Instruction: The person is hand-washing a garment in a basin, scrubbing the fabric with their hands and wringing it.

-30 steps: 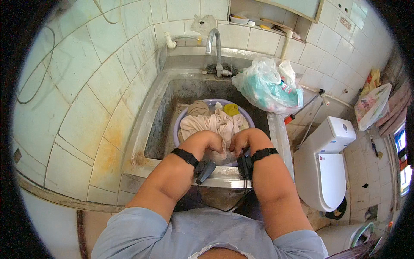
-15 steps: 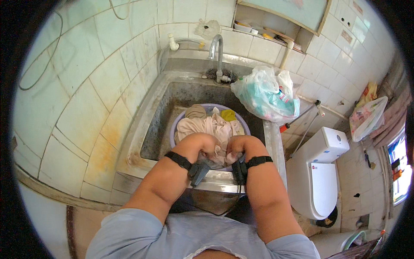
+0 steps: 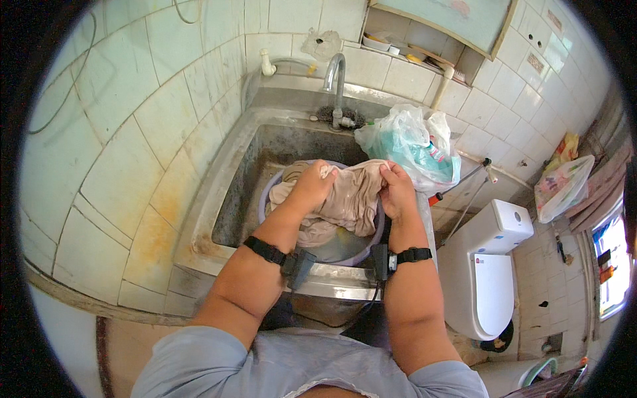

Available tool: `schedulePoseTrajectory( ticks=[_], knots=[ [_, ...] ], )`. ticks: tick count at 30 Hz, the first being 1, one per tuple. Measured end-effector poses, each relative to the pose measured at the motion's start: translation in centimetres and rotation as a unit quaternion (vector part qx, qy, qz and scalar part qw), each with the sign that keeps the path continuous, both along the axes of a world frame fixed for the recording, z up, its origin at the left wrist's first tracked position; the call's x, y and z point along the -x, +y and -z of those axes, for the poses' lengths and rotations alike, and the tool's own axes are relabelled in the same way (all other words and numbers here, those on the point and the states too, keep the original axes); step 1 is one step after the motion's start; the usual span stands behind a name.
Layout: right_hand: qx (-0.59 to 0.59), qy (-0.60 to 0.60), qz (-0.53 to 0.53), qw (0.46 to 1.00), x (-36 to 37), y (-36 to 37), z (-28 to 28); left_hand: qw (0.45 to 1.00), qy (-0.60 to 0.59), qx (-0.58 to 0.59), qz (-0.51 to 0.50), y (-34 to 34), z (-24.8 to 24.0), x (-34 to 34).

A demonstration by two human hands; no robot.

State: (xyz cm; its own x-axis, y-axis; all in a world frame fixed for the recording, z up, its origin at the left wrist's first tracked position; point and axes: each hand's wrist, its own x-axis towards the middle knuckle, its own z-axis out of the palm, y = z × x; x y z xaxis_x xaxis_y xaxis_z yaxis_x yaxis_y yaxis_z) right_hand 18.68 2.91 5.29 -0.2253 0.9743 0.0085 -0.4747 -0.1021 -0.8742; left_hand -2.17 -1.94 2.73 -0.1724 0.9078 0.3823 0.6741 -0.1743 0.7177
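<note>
Stretched between my two hands is a wet beige cloth garment (image 3: 352, 199), lifted by its upper edge and hanging down into a lavender basin (image 3: 377, 247). My left hand (image 3: 315, 188) is closed on the garment's left part. At its upper right corner, my right hand (image 3: 397, 188) pinches it between thumb and fingers. More of the beige cloth lies in the basin, on the left side, and cloudy water shows near the front rim. The basin stands inside a metal sink (image 3: 232, 169). Each forearm wears a black strap with a small dark device.
A curved faucet (image 3: 340, 79) rises at the sink's back. On the right rim sits a plastic bag (image 3: 411, 146) with teal contents. A white toilet (image 3: 494, 285) stands to the right. Tiled walls border the left and back, with a shelf niche (image 3: 418, 46) above.
Both hands have risen and moved away from me, out of the basin, and pulled the beige garment up and spread it between them. The yellow-green piece in the basin is now hidden.
</note>
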Motion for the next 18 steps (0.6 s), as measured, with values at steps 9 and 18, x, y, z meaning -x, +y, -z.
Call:
schedulePoseTrajectory(
  ticks=[9, 18],
  knots=[
    [-0.018, -0.027, -0.106, 0.994, 1.6, -1.4, -0.4, 0.684, -0.7, 0.064, 0.196, -0.4, -0.9, -2.2],
    [-0.042, -0.261, -0.135, 0.955, 2.1, -1.3, 1.4, 0.577, -0.814, 0.018, 0.059, 0.6, -0.3, -1.3]
  ],
)
